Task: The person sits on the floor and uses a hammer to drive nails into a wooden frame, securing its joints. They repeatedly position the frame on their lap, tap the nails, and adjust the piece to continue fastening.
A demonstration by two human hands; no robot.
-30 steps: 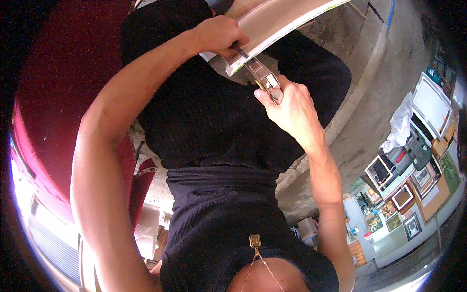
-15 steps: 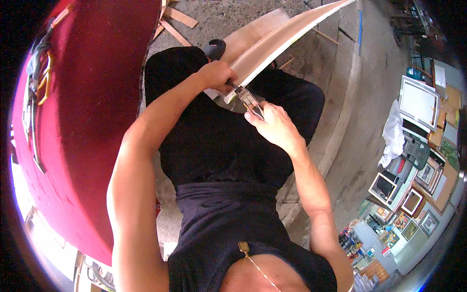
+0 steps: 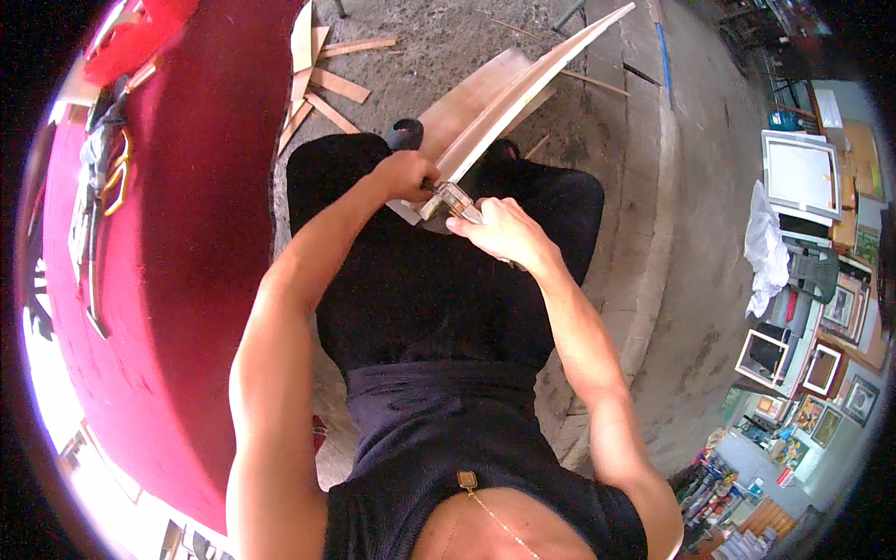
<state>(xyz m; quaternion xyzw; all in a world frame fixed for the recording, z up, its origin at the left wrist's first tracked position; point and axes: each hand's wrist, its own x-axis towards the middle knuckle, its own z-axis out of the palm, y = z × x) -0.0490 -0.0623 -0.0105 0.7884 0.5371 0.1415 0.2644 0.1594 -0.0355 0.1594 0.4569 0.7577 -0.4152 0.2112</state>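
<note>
Cloth (image 3: pixel 187 280) at your left, wood strips (image 3: pixel 341 86), your left hand (image 3: pixel 407 175) curled at the far end of a metal tool (image 3: pixel 457 199), exact hold unclear, board (image 3: pixel 495 117) just beyond the tool, your right hand (image 3: pixel 506 229) gripping the tool, picture frames (image 3: pixel 801 173).

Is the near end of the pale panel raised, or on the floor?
Raised: near the left hand, the pale panel overlaps the black trousers.
</note>
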